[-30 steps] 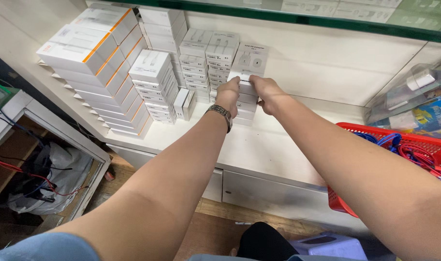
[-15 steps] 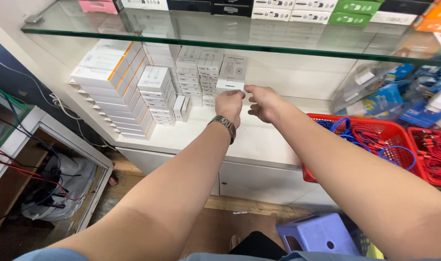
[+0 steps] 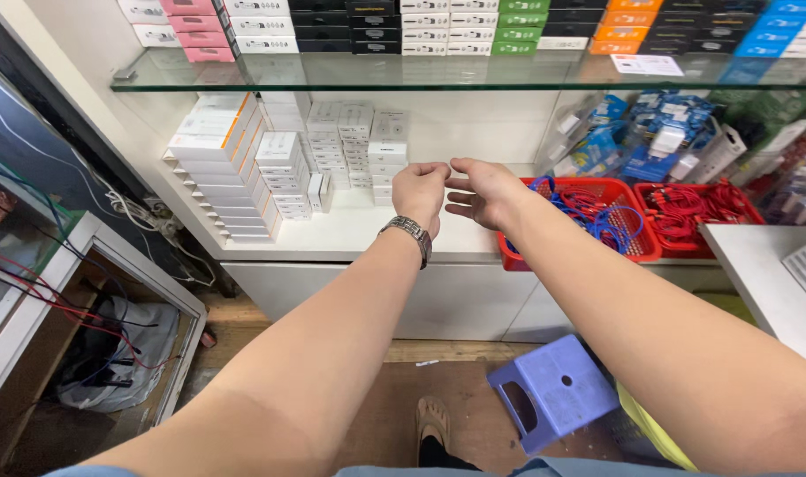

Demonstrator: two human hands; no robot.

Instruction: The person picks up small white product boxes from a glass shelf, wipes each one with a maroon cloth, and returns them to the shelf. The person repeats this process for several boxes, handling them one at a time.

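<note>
Left hand: the left hand (image 3: 419,190) is at the centre of the view, curled into a loose fist with the knuckles up; nothing shows in its grasp. A metal wristwatch (image 3: 409,235) bands the wrist.
Right hand: the right hand (image 3: 482,192) lies just at 3 o'clock of the left, fingertips nearly touching it; the fingers are half open and bent, with nothing held.
Forearms: both run from the bottom edge towards 12 o'clock and converge at the hands.
Nearest goods: stacks of small white boxes (image 3: 368,146) stand at 11 o'clock of the left hand, on the white counter shelf (image 3: 350,237). Hands and boxes are apart.
Box orientation: each small box lies flat, its long axis running left to right, one long side facing out; the stacks rise upright against the back wall.
Larger boxes: tilted rows of bigger white boxes (image 3: 217,163) fill the shelf at 9 o'clock of the hands.
Red baskets: a red basket (image 3: 637,252) of blue and red cables sits just at 3 o'clock of the right hand; a second red basket (image 3: 696,205) lies beyond it.
Glass shelf: a glass shelf (image 3: 332,78) at 12 o'clock carries rows of coloured boxes.
Floor: a blue plastic stool (image 3: 553,393) stands at 5 o'clock, below the right forearm.
</note>
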